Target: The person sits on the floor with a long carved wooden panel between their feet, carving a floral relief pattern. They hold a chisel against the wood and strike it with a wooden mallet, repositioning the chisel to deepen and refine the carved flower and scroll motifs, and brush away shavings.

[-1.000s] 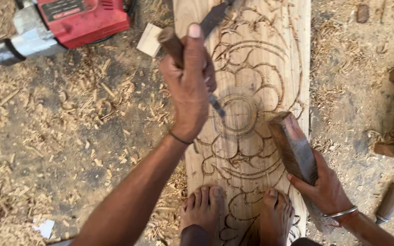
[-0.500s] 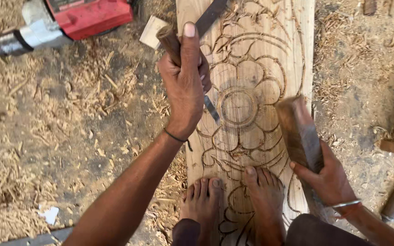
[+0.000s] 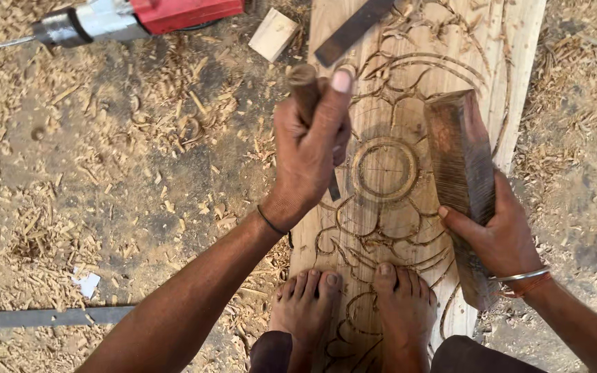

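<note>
My two bare feet (image 3: 354, 304) stand on the near end of the carved plank (image 3: 409, 173), which lies on the ground and serves as landmark throughout. Left of the plank, near me, a flat grey metal strip (image 3: 57, 316) lies among wood shavings (image 3: 29, 228). My right hand (image 3: 502, 235) is clenched around the lower part of a dark wooden mallet block (image 3: 461, 166); the block rises over the right half of the plank, just beside the carved ring (image 3: 385, 169) at the centre of the flower pattern. My left hand (image 3: 309, 148) is closed around the wooden handle of a chisel (image 3: 305, 93), thumb laid up along it; the handle juts above the fist, over the plank's left edge, and the blade shows below the hand, pointing at the carving just left of the ring. Farther off, a dark flat tool (image 3: 354, 29) rests slantwise on the plank's far end. Left of that end lies a small pale wood block (image 3: 273, 34), and beyond it a red and grey power tool (image 3: 139, 17).
</note>
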